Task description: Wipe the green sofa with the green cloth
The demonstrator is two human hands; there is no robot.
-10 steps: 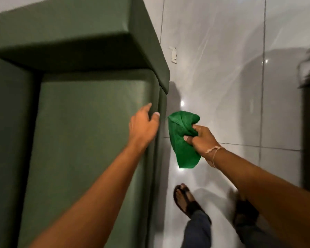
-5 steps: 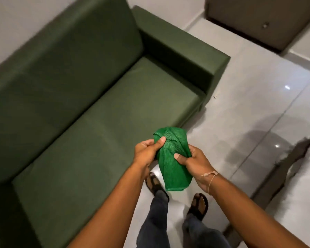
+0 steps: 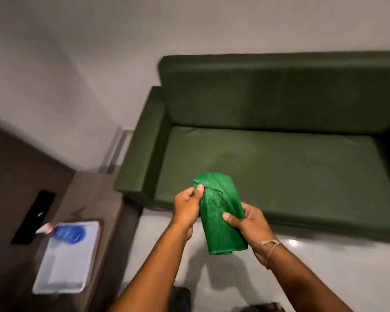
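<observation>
The green sofa stands against the wall ahead, its left armrest and seat cushion in full view. I hold the bright green cloth in the air in front of the seat's front edge, above the floor. My left hand pinches its upper left corner between thumb and fingers. My right hand grips the cloth's right side, thumb pressed on the front. The cloth hangs folded between both hands and does not touch the sofa.
A brown low table stands left of the sofa, carrying a white tray with a blue item, and a black flat device. Glossy pale floor lies below my arms.
My view has swung from the sofa's right end to its left end. My left hand left the sofa's edge and took hold of the cloth, which both hands now hold.
</observation>
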